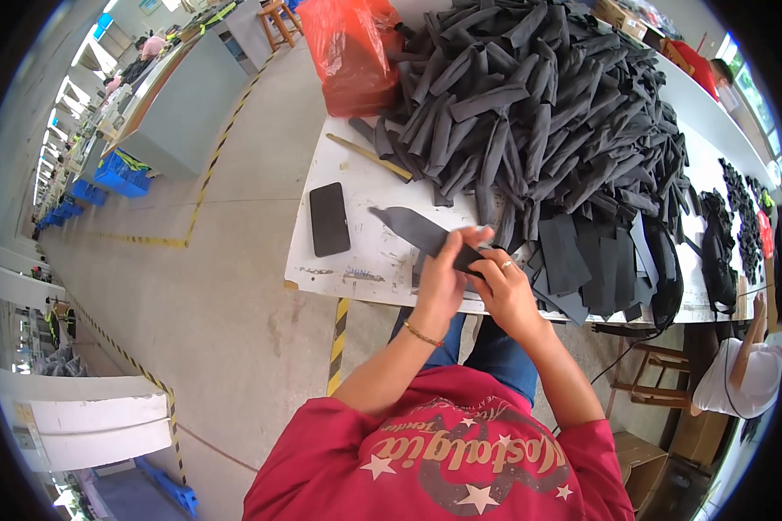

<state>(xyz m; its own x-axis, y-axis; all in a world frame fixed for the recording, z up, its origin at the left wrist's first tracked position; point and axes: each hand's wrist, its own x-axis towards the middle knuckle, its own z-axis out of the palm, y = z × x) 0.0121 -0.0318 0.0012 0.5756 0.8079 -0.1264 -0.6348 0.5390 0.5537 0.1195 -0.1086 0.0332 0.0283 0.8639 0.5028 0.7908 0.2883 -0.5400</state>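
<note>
Above the white table's near edge, both hands grip a dark grey fabric strip. One end of it reaches away to the left and comes to a narrow tip. My left hand is wrapped around the strip's near part. Closed on the same end, my right hand has its fingers bent and pressed together; a ring shows on one. Beyond the hands rises a big heap of dark grey fabric pieces, rolled or folded long. Flat dark panels lie stacked just right of my right hand.
A black phone and a yellowish stick lie on the white table. A red plastic bag stands at its far left corner. Seated at right is a person in white, near a wooden stool. Cardboard boxes stand below.
</note>
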